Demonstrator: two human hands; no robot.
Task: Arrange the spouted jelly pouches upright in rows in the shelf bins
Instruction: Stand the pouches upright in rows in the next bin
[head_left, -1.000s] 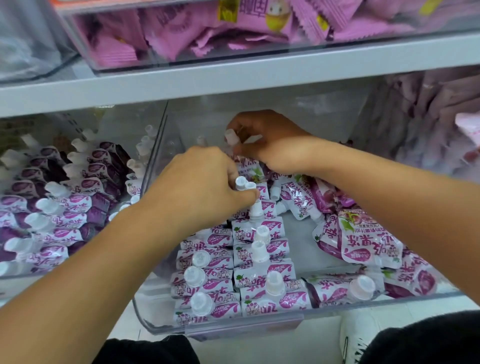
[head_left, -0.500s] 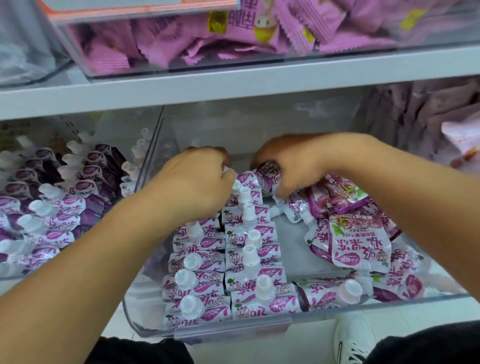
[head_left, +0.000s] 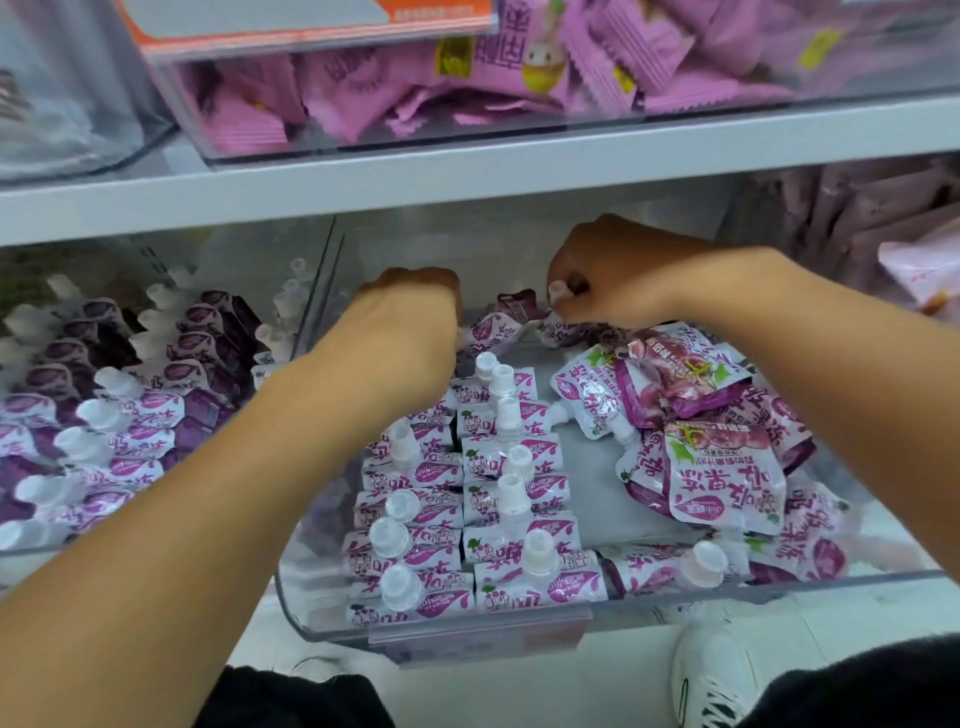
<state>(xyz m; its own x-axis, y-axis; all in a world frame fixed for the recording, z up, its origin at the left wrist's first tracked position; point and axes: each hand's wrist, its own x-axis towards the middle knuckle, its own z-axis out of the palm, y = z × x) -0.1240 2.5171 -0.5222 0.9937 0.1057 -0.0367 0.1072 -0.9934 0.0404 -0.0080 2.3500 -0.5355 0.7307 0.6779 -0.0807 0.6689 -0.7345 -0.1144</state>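
jelly pouches (head_left: 498, 467): soft, light, slippery film; best taken by the stiff spout; two rows upright in bin (head_left: 467, 631); right hand (head_left: 618, 275) pinches a spout, left hand (head_left: 415, 317) seemingly steadying one

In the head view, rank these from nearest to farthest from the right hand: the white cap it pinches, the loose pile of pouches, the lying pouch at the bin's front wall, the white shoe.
1. White cap, pinched in the right hand at the bin's back.
2. Loose pile of pouches, just below the hand, bin's right side.
3. Lying pouch, along the front wall.
4. White shoe, on the floor below the bin.
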